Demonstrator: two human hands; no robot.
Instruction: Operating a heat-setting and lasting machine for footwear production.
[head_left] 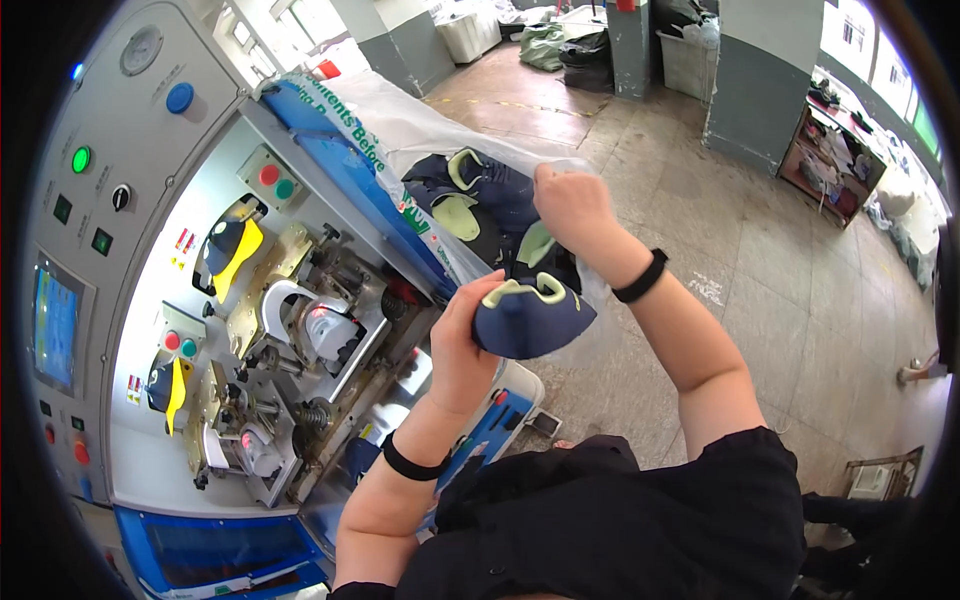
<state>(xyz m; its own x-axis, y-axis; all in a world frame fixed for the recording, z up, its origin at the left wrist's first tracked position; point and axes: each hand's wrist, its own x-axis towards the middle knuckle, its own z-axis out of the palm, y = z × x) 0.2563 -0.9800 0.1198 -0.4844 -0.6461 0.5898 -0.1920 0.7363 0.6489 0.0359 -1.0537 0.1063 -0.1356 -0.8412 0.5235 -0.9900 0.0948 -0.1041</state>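
My left hand (466, 350) is closed on a navy shoe upper (535, 322) with a pale lime lining, its rounded heel end toward me. Beyond it a clear plastic bag (490, 140) with green print gapes open. Several more navy shoe uppers (505, 195) with lime linings lie inside, partly overlapping. My right hand (580, 210) is closed at the bag's right edge, fingers pinched on the plastic. Black bands circle both wrists.
On the left stands a grey and blue machine (150, 110) with buttons and a screen (57, 320). Its lit bay holds metal heel moulds (330, 330) and navy-and-yellow pieces (232, 255). A pillar (760, 90) and a shelf of goods (835, 165) stand farther right.
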